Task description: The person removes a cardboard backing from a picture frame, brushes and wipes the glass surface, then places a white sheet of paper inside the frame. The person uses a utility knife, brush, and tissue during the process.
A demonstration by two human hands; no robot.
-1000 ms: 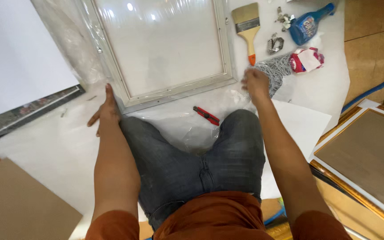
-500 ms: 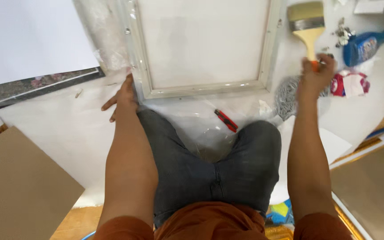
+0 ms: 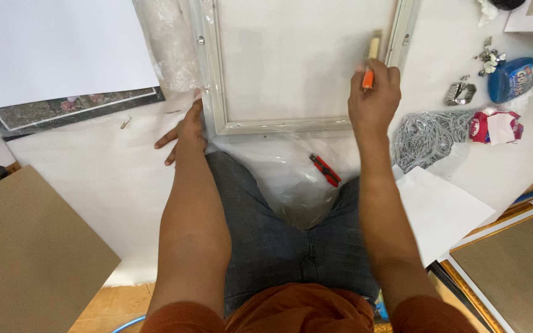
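Your right hand (image 3: 374, 98) is closed around the orange handle of a paintbrush (image 3: 370, 65), held above the flat white panel inside a pale, silvery picture frame (image 3: 214, 92). Your left hand (image 3: 185, 131) lies open, fingers spread, against the frame's lower left corner on crinkled clear plastic sheeting (image 3: 291, 179).
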